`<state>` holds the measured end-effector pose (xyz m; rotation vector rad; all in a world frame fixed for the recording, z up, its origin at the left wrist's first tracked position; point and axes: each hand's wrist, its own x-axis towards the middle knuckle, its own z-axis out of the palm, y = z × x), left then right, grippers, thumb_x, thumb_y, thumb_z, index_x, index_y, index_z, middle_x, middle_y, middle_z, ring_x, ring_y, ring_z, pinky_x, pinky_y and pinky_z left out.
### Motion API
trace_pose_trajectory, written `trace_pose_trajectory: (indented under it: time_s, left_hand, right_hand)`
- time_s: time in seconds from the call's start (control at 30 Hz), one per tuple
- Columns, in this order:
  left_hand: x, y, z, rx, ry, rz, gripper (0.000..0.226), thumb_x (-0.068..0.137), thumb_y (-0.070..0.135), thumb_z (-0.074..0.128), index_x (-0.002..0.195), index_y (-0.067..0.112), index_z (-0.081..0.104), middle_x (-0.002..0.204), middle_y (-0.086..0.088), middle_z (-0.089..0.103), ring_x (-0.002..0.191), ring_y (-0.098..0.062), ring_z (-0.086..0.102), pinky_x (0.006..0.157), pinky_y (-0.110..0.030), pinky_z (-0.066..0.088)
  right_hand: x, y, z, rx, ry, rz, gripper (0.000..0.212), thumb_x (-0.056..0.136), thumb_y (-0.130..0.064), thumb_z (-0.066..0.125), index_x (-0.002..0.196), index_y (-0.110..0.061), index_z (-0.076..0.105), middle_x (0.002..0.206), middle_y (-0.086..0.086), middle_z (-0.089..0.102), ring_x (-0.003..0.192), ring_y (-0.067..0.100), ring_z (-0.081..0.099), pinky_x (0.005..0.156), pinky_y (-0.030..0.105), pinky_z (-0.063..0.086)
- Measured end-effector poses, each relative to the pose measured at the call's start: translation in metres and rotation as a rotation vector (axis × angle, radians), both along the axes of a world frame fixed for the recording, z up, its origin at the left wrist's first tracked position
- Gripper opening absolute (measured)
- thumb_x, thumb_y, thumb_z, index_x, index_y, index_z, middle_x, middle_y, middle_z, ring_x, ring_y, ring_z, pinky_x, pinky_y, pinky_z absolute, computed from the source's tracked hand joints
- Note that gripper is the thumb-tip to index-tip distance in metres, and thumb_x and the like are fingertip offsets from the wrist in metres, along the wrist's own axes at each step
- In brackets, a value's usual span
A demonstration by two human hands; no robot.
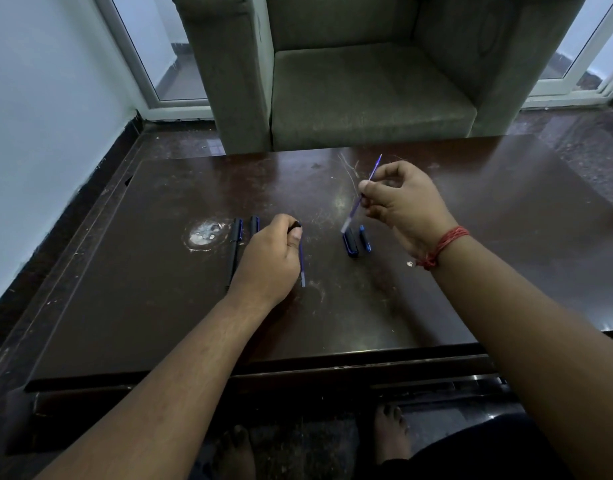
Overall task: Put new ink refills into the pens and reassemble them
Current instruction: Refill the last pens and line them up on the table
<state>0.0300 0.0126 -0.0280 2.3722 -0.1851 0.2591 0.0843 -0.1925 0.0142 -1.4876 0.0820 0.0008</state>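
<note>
Refill raised, barrel waiting under the other hand

The right hand [404, 202] pinched a blue refill [362, 195] mid-shaft — long axis tilted away; the left hand [270, 258] gripped a black pen barrel [295, 226] on the table [471, 271].

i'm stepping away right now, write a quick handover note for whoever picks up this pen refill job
Left hand: closed on a black pen part with a blue refill running from it toward the near edge, low over the table.
Right hand: pinching a second refill, held tilted above the table, tip pointing away.
On the table: two capped pens left of the left hand; two short dark and blue pen pieces under the right hand.
Done: hard to tell; the two left pens look whole.
Left: seat both refills, screw the loose pieces back on.
</note>
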Motion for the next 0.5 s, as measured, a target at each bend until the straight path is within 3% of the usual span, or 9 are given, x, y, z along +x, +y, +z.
trace_pose_trajectory:
  time_s: [0.13,0.27,0.5]
  left_hand:
    - [-0.003,-0.005,0.001,0.013,0.005,-0.03,0.017,0.105,0.023,0.042,0.102,0.013,0.056,0.073,0.004,0.055,0.061,-0.008,0.049,0.054,-0.025,0.034]
    - [-0.003,-0.006,0.002,0.001,-0.013,-0.035,0.014,0.105,0.021,0.043,0.098,0.015,0.054,0.069,0.005,0.055,0.058,-0.007,0.051,0.051,-0.023,0.035]
    - [-0.004,-0.007,0.004,-0.01,-0.021,-0.055,0.014,0.105,0.021,0.044,0.1,0.015,0.055,0.075,0.001,0.059,0.064,-0.01,0.054,0.055,-0.031,0.04]
  right_hand:
    - [-0.004,0.017,-0.002,0.153,-0.033,-0.025,0.012,0.091,0.005,0.062,0.094,-0.003,0.053,0.08,0.013,0.063,0.064,0.016,0.066,0.062,0.027,0.057]
    - [-0.008,0.021,-0.003,0.127,-0.06,-0.022,0.012,0.092,0.005,0.061,0.099,-0.001,0.054,0.083,0.017,0.063,0.069,0.02,0.068,0.067,0.029,0.059]
    - [-0.014,0.028,-0.005,0.012,-0.085,0.11,0.013,0.09,0.004,0.065,0.097,-0.001,0.056,0.082,0.019,0.065,0.072,0.026,0.069,0.07,0.034,0.059]
